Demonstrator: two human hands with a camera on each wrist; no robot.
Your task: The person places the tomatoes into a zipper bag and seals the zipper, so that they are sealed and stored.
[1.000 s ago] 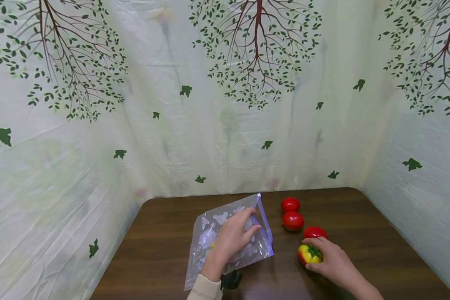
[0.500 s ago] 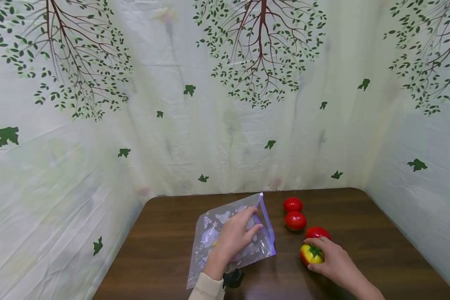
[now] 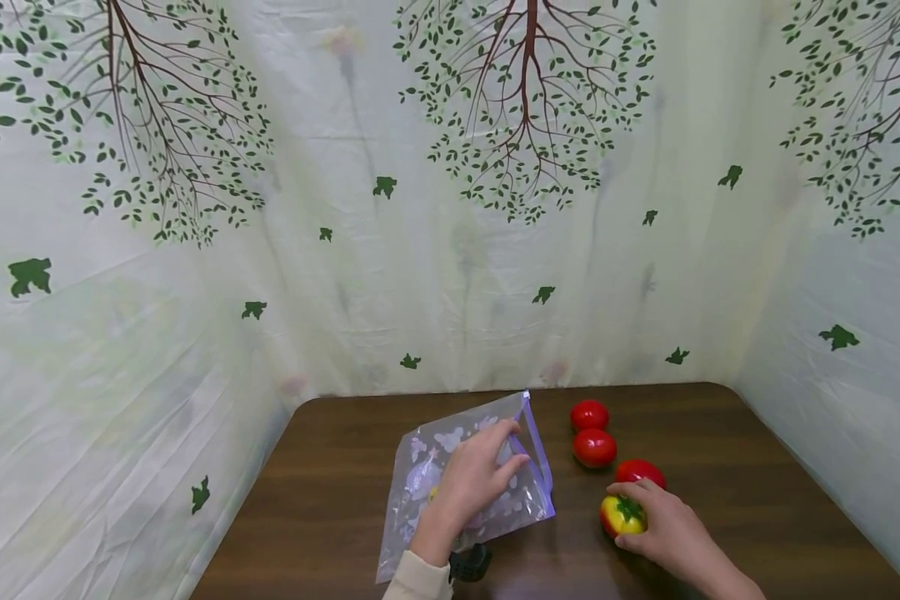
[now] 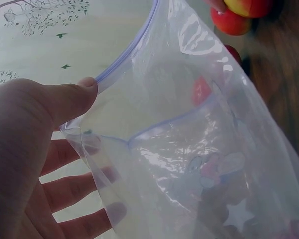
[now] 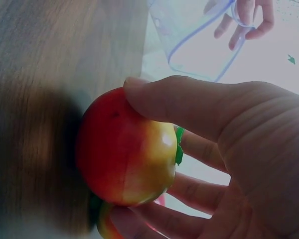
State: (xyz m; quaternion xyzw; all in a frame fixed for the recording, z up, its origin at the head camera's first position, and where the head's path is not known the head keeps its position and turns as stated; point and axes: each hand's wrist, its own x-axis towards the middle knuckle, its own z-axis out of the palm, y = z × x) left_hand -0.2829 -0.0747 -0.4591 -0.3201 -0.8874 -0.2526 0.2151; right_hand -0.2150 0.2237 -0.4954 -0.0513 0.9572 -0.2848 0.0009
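Observation:
My left hand (image 3: 468, 479) pinches the purple zip edge of a clear plastic zip bag (image 3: 512, 508). In the left wrist view the thumb lies on the edge, and the fingers spread behind the film. The bag's mouth gapes toward the right, and white shapes are printed on it. Something small and yellow shows beside the left hand, through the film. My right hand (image 3: 667, 525) grips a red-and-yellow tomato (image 5: 124, 149) with a green leafy top, thumb on one side and fingers on the other. It is low over the table; I cannot tell whether it touches.
Right behind the held tomato lies a red tomato-like fruit (image 3: 640, 473). Two more red ones, a nearer one (image 3: 594, 448) and a farther one (image 3: 589, 415), sit farther back. All are on the brown wooden table (image 3: 330, 483). A leaf-printed curtain (image 3: 465, 317) surrounds it.
The head view has shifted slightly, moving the whole scene a little rightward. Both hands keep their holds, with no clear movement relative to the table.

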